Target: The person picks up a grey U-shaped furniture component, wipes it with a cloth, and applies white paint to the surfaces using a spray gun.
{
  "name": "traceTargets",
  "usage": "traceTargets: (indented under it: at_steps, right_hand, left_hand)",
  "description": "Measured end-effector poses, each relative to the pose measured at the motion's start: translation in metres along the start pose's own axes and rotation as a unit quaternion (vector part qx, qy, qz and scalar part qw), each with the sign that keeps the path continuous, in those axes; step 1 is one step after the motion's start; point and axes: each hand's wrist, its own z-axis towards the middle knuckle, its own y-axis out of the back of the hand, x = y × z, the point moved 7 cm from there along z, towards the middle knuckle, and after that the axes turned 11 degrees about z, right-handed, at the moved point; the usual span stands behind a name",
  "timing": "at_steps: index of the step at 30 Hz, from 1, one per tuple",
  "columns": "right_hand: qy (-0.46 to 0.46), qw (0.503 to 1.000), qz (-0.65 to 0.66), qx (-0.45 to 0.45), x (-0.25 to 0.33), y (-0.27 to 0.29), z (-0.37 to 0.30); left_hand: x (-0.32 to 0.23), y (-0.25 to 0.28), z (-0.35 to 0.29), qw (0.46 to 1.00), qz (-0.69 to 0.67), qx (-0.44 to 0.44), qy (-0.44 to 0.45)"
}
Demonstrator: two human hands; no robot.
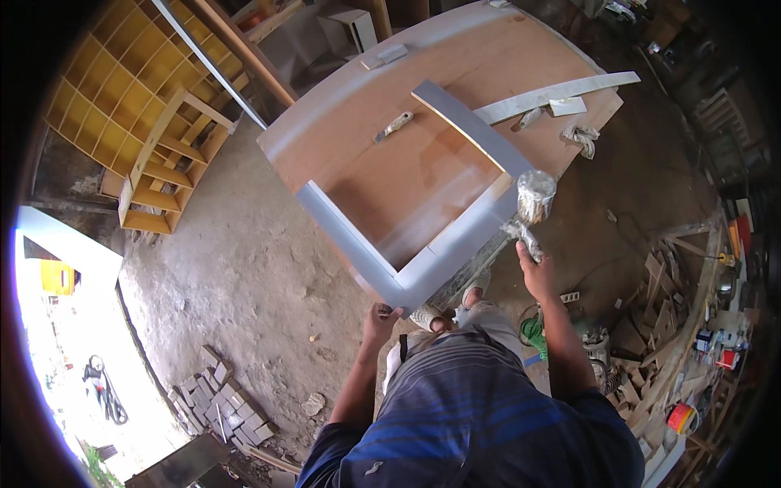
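My right hand (538, 275) is wrapped round the handle of a spray gun (535, 198) with a paint-smeared cup on top. The gun is held beside the near right corner of a grey-painted, three-sided frame (460, 238). My left hand (379, 322) grips the frame's near corner, fingers closed on its edge. The frame lies on a large brown board (342, 110) with whitish overspray on it. Inside the frame's span the board shows a pale grey haze. A scraper (394, 127) lies on the board beyond the frame.
A long pale strip (561, 93), a second scraper (529, 119) and a crumpled cloth (581, 140) lie at the board's right. Yellow-backed shelving (122, 73) stands far left, stacked blocks (221, 403) near left. Wood scraps (655, 305) lie right; a green item (533, 333) is by my legs.
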Motion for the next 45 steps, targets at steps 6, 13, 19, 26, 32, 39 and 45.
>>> traceTargets:
  at_steps: [6, 13, 19, 26, 32, 39, 45]
  right_hand:
    - [-0.071, 0.997, 0.026, 0.001, 0.000, 0.029, 0.048]
    - [-0.025, 1.000, -0.008, 0.003, 0.014, 0.038, 0.054]
    - [-0.093, 0.989, 0.021, 0.111, 0.016, 0.027, 0.038]
    - [-0.023, 0.998, 0.012, 0.049, -0.009, 0.040, 0.054]
    - [-0.033, 0.999, 0.033, 0.011, 0.007, 0.049, 0.064]
    - [-0.096, 0.994, -0.025, 0.052, 0.011, 0.038, 0.055]
    - [-0.076, 0.994, 0.038, 0.074, 0.020, 0.024, 0.045]
  left_hand:
    - [0.017, -0.001, 0.004, 1.000, 0.002, -0.024, 0.000]
    - [0.012, 0.000, -0.001, 0.995, -0.023, -0.016, 0.099]
    - [0.006, 0.002, 0.001, 0.995, -0.058, -0.018, 0.077]
    - [0.017, 0.000, 0.006, 0.994, -0.049, -0.012, 0.092]
    - [0.019, 0.000, 0.003, 0.992, -0.049, -0.009, 0.113]
    - [0.026, -0.002, 0.004, 0.992, -0.054, -0.006, 0.110]
    - [0.021, -0.004, 0.005, 0.992, -0.084, -0.003, 0.089]
